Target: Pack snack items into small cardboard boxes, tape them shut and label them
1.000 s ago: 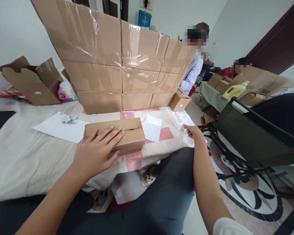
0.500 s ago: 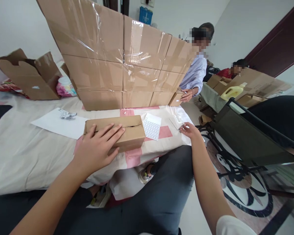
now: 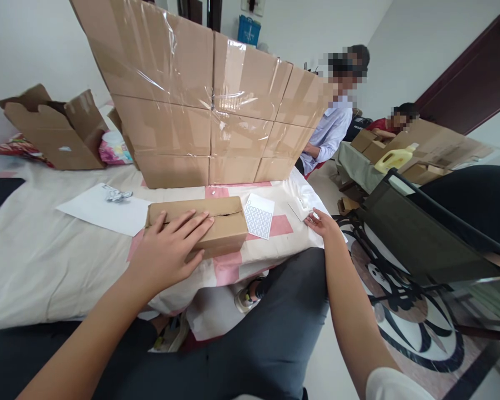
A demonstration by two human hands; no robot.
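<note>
White paper (image 3: 89, 210) lies on the cloth, left of the box. Left hand (image 3: 169, 250) is flat, fingers loosely spread, palm side down on the cardboard box (image 3: 226, 223), which lies beneath the fingers and extends rightward. Label sheet (image 3: 259, 218) sits just beside the box. Small white item (image 3: 302, 208) follows, right hand (image 3: 321, 222) at its near edge, fingers curled; whether they grip it cannot be determined.

Closed, oblong brown cardboard box (image 3: 223, 229)

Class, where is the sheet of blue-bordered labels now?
In the head view, the label sheet lies near the center on the cloth, just right of the cardboard box under the left hand.
</note>
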